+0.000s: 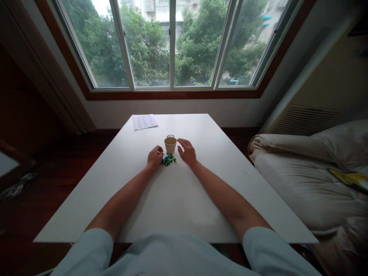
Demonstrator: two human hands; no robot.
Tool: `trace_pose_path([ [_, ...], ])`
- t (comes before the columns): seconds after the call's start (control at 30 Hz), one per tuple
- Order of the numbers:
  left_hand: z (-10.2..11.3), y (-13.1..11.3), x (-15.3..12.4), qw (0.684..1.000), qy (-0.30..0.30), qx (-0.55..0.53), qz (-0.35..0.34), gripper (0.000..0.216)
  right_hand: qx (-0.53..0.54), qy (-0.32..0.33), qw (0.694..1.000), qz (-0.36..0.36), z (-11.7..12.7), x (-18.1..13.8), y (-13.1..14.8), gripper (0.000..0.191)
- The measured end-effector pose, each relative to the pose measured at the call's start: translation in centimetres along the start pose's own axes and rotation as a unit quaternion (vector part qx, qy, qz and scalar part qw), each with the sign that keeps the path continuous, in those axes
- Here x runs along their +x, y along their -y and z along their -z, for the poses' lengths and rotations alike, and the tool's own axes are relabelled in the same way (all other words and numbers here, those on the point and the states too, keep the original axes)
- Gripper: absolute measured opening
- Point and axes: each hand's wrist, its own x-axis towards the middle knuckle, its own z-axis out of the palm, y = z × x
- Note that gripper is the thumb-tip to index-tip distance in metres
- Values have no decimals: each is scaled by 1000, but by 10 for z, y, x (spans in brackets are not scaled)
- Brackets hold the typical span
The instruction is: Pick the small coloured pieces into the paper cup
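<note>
A tan paper cup (170, 147) stands upright near the middle of the white table. Just in front of its base lies a loose heap of small blue, green and yellow pieces (168, 160), too small to tell their kind. To the left of the heap, my left hand (155, 156) rests with its fingers curled in; anything between the fingertips is hidden. My right hand (188, 152) is at the cup's right side, thumb and fingers apart, with the fingertips near the rim. Whether they touch the cup I cannot tell.
Behind the cup lies a thin dark looped item (170, 136). Printed sheets of paper (145, 122) lie at the table's far left corner. A wide window (172, 92) is beyond the table (178, 207). On the right stands a pale cushioned sofa (287, 176).
</note>
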Motion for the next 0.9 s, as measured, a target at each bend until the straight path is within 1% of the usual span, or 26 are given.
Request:
trace_pose_path([
  [0.1,0,0,0,1000,-3,-5,-5,13,-8,18,999,39,-1,1,4,46],
  [0.23,1,-1,-1,1000,3,-12,-9,13,-22,47,997,56,-4,1,4,50],
  [0.33,1,-2,-1,1000,6,-12,-7,14,-26,66,995,77,-6,1,1,48],
  [0.4,1,-1,-1,1000,7,-14,-8,13,-29,67,994,84,-5,1,1,46],
  [0.5,0,0,-1,999,9,-27,-16,12,-30,51,996,70,-2,1,4,43],
  [0.63,0,-1,-1,998,12,-57,-36,10,-18,4,999,46,2,-1,8,36],
  [0.8,-1,-4,-2,995,6,-91,-50,9,-19,-51,997,61,2,-1,4,22],
  [0.9,-3,-5,-3,991,-9,-116,-59,11,-13,-52,997,59,0,-1,1,18],
])
